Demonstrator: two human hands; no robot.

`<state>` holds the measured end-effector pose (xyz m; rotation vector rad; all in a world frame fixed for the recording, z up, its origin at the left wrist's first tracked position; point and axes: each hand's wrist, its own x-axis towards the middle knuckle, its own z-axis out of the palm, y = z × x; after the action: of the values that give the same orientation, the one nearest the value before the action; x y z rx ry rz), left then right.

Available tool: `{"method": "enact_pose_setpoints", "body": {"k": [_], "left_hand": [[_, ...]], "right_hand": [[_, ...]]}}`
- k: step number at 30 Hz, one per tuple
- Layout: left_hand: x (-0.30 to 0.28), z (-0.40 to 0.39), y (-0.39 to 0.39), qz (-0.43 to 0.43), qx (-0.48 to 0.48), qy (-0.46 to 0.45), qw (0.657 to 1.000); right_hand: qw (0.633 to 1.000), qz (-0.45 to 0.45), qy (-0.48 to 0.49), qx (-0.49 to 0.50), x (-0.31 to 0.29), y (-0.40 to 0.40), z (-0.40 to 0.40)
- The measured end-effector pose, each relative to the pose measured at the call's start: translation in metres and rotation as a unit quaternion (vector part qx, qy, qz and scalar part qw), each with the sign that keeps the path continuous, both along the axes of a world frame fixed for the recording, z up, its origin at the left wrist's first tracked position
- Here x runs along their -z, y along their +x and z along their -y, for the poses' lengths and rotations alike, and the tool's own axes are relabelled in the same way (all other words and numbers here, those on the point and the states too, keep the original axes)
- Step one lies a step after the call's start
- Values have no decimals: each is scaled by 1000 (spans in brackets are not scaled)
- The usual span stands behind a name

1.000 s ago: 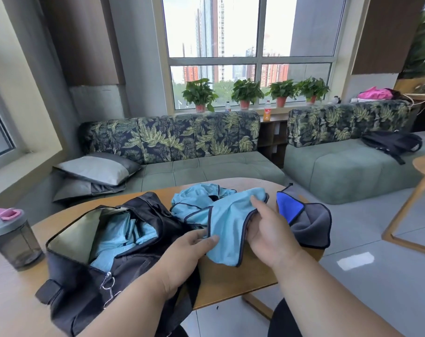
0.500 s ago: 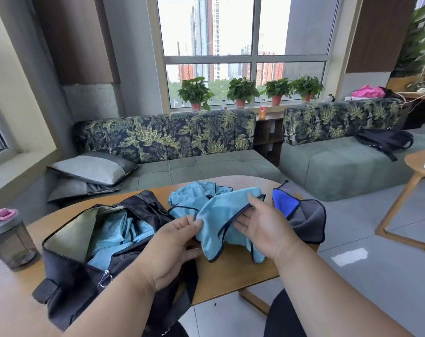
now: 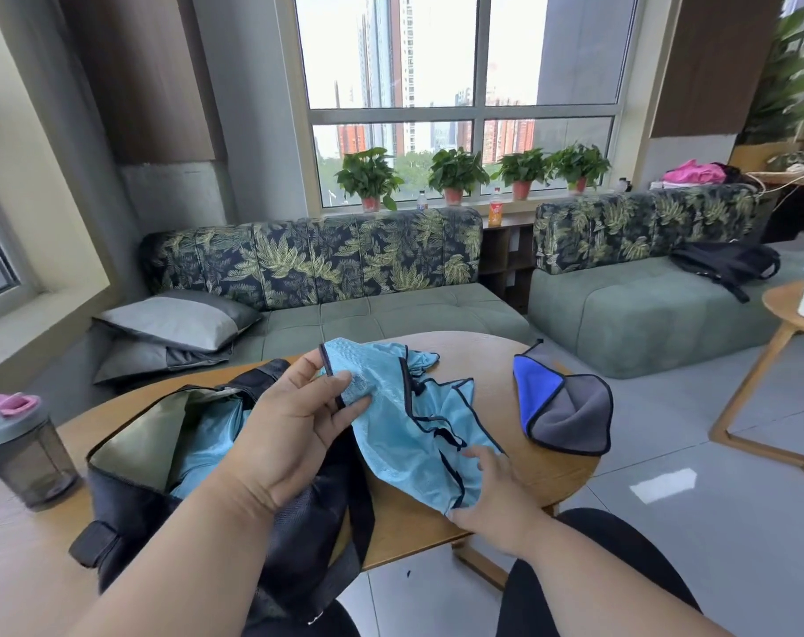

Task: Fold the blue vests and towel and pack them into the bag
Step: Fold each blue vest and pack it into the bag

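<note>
A light blue mesh vest with dark trim lies crumpled across the middle of the wooden table. My left hand pinches its upper left edge and holds it raised. My right hand grips the vest's lower edge near the table's front. A black bag sits open at the left, with another light blue vest inside it. A blue and grey towel lies folded over at the table's right end.
A dark shaker bottle with a pink lid stands at the table's left. A leaf-patterned sofa with grey cushions runs behind the table. A small wooden side table is at the right.
My left hand has lifted the vest's upper edge up and away. My right hand has slid down to the vest's lower edge, stretching the cloth out between both hands.
</note>
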<state>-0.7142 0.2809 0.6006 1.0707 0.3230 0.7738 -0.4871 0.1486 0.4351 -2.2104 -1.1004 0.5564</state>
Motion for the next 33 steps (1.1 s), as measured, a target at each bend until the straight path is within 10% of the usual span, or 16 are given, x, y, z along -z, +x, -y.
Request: {"method": "enact_pose_setpoints", "body": {"k": [10,23,33], "left_hand": [[-4,-6,-11,-36,-56,58,996],[12,-19,-6,-69,-88,73,991],[25,-7,19,-108,30,82,990]], "right_hand": [[976,183,-112,37,15,21,-5],[982,160,-20,104,12,24,-11],[915,-252,284,-136,-91,-45,-14]]}}
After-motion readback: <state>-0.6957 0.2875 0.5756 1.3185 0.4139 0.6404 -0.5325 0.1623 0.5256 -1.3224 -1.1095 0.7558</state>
